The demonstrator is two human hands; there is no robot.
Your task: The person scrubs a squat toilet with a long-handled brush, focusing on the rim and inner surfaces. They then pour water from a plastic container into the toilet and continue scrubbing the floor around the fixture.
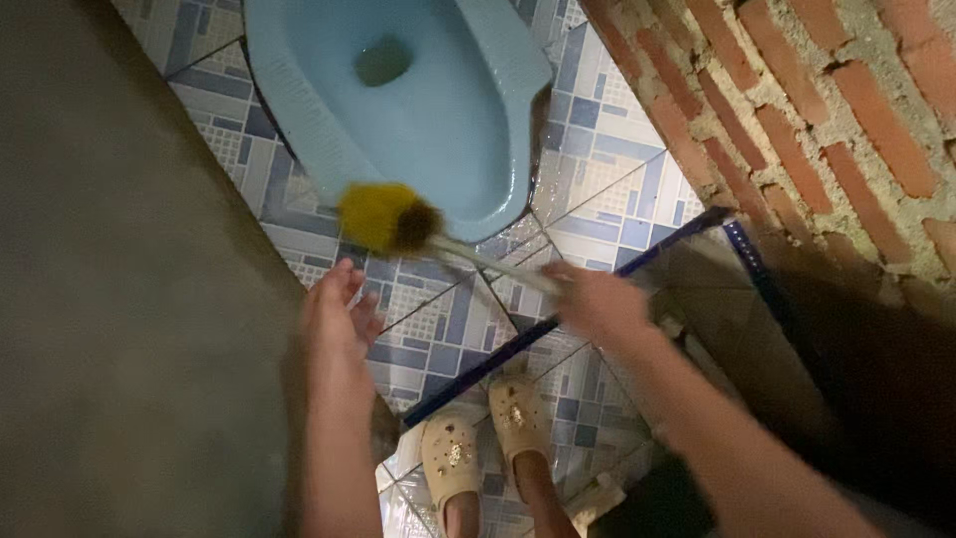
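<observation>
My right hand (590, 299) grips the pale handle of a toilet brush (386, 218) whose yellow bristle head, dark at one end, hovers over the near rim of a blue squat toilet pan (468, 139). The brush and hand are blurred by motion. My left hand (337, 317) hangs open beside the brush, fingers apart, holding nothing, just below the yellow head. The pan's bowl has a dark drain hole at the top.
Blue and white patterned floor tiles (607, 159) surround the pan. A red brick wall (797, 120) rises at the right, a grey cement wall (119, 299) at the left. My feet in beige clogs (483, 448) stand below a dark blue tile step edge (637, 264).
</observation>
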